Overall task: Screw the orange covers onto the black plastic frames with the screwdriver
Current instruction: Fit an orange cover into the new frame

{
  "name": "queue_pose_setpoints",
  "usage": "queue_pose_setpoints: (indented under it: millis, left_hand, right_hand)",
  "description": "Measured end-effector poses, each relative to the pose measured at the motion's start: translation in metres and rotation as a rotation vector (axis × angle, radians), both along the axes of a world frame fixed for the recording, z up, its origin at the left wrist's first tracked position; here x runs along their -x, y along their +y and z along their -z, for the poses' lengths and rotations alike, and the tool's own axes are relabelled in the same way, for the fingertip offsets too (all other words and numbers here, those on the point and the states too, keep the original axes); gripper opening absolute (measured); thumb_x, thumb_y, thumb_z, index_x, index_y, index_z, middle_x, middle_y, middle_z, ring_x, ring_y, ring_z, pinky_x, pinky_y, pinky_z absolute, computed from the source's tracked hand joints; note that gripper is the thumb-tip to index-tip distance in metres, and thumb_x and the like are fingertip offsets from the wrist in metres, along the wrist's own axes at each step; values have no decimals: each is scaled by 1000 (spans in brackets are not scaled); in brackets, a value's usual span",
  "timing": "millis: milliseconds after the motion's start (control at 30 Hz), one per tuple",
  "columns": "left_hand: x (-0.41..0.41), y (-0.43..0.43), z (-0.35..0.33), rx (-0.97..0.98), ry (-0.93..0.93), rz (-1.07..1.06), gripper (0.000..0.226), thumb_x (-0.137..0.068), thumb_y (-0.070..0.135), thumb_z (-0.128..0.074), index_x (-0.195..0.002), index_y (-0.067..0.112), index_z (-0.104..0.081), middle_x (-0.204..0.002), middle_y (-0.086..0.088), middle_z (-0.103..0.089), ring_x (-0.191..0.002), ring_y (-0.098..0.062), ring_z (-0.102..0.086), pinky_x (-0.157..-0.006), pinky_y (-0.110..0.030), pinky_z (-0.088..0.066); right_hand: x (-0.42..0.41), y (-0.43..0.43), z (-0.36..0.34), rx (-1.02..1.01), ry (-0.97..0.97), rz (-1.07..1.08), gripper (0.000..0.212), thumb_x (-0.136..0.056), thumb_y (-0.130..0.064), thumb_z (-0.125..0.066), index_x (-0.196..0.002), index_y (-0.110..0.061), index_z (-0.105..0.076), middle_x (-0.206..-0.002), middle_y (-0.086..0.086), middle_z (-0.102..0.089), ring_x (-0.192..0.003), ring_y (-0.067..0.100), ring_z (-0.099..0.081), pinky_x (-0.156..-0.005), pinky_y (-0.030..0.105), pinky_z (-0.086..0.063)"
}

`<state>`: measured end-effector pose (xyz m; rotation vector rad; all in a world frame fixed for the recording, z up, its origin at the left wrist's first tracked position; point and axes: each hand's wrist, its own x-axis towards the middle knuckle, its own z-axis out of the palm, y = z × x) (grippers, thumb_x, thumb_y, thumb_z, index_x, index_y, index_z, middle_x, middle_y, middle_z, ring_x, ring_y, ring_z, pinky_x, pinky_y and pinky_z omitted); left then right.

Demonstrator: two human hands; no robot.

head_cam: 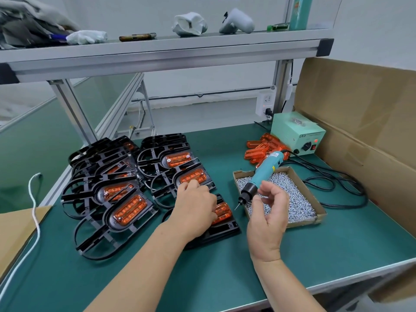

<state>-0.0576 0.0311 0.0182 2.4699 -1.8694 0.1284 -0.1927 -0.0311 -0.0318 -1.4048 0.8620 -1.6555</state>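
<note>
Head view: the left hand (193, 210) lay over the orange cover (222, 212) on the nearest black frame (225, 230), grip not discernible. The right hand (267, 212) pinched the screwdriver (264, 174) at its collar. The frame appeared light, stiff, thin-ribbed; best pressed flat.

We see two bare forearms (144, 262) entering from the bottom of the frame, uncovered to the wrists. The left hand (193, 212) and right hand (267, 219), near centre, are bare too.

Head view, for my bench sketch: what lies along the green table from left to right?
White cord, black frames with orange covers, left hand, right hand holding the screwdriver, cardboard box.
</note>
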Motion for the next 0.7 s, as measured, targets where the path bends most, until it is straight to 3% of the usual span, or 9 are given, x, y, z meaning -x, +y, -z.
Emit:
queue_pose_setpoints:
  millis: [167,367,533,700]
  left_hand:
    - [0,-1,-1,-66,-86,68,21,-92,41,-58,-96,24,-71,-100,6,-61,-99,-21,-41,-94,-37,-29]
    - [-6,-3,-6,-77,-87,101,21,-89,37,-56,-88,20,-68,-93,5,-55,-95,-21,-37,-100,-39,-29]
    - [-9,1,-11,-124,-210,109,14,-89,27,-55,-78,19,-55,-86,3,-51,-89,-22,-33,-100,-41,-28]
    - [-7,0,-12,-160,-237,128,14,-91,24,-54,-85,17,-65,-91,1,-57,-93,-23,-38,-100,-41,-29]
  right_hand:
    - [0,0,0,-3,-7,-8,28,-89,-8,-53,-115,-16,-58,-110,-5,-59,-102,13,-57,-93,29,-47]
    - [0,1,-1,-23,0,-11,28,-89,-9,-53,-115,-18,-58,-111,-4,-60,-102,18,-58,-95,38,-48]
    - [0,1,-2,-34,13,-2,28,-89,-10,-53,-115,-16,-58,-110,-1,-60,-102,17,-58,-96,46,-49]
    - [0,2,-1,-41,12,-7,28,-88,-10,-53,-116,-17,-58,-111,3,-60,-104,22,-58,-97,51,-48]
